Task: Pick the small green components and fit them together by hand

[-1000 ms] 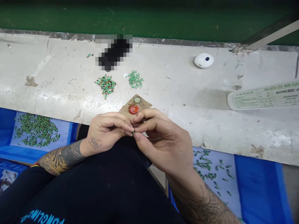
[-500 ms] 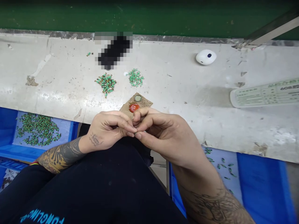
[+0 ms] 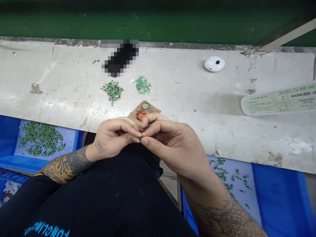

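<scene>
My left hand (image 3: 114, 135) and my right hand (image 3: 176, 143) meet fingertip to fingertip at the table's front edge, both closed in a pinch. Between the tips shows a tiny green piece (image 3: 140, 138), mostly covered by the fingers, so its exact kind is unclear. Just beyond the fingers lies a brown card (image 3: 154, 110), partly hidden, carrying a glossy red-orange blob (image 3: 140, 115) and a small round pale disc (image 3: 145, 106). Farther back are a heap of green-and-brown small pieces (image 3: 112, 91) and a heap of lighter green bits (image 3: 142, 85).
A white rounded device (image 3: 214, 64) and a clear printed plastic sleeve (image 3: 278, 102) lie on the pale worktable (image 3: 192, 131). A pixelated dark object (image 3: 120, 59) lies at the back. Below the edge, a left blue bin (image 3: 10, 158) and a right blue bin (image 3: 276, 194) hold small green pieces.
The view has shifted slightly. Both hands keep their pinch at the same place, and a bit more of the green piece shows between the fingertips.
</scene>
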Action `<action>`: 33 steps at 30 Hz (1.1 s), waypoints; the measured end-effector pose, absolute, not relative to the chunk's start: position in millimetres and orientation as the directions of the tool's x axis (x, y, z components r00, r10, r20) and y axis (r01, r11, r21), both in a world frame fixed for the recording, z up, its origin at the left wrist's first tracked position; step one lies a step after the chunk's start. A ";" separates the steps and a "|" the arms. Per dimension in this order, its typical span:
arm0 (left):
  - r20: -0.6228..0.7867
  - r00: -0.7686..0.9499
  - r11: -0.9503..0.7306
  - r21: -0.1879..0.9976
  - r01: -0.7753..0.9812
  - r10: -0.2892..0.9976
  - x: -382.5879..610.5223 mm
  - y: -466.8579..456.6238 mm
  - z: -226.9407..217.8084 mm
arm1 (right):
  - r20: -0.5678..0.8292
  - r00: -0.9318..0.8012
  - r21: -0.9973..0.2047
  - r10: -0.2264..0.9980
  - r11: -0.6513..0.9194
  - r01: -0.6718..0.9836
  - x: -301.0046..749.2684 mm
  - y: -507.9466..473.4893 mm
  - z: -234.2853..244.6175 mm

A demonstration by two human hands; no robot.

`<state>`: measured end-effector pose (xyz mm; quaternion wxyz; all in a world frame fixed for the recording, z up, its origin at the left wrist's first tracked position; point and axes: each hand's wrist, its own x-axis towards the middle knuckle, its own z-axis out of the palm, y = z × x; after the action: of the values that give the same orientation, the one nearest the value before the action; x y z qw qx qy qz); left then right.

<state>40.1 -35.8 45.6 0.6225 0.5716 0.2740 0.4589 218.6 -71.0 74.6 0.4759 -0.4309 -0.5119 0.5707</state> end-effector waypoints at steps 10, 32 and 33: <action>0.124 0.450 0.026 0.949 -0.313 0.885 42.0 -37.2 41.4 | -0.032 -0.134 -0.986 0.990 -0.053 -0.159 213.0 -75.1 66.5; 0.391 0.542 -0.485 0.874 0.035 0.744 60.2 -46.5 33.5 | -0.183 0.054 -0.873 0.982 -0.137 -0.469 212.5 -115.0 34.5; 0.419 0.567 -0.558 0.825 0.088 0.709 68.4 -48.8 29.8 | -0.269 0.096 -0.817 0.958 -0.174 -0.549 211.0 -121.2 28.8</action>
<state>68.4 -48.8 29.8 0.3971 0.7911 0.2519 0.3912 211.0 -121.2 28.8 0.5981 -0.4360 -0.2348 0.6301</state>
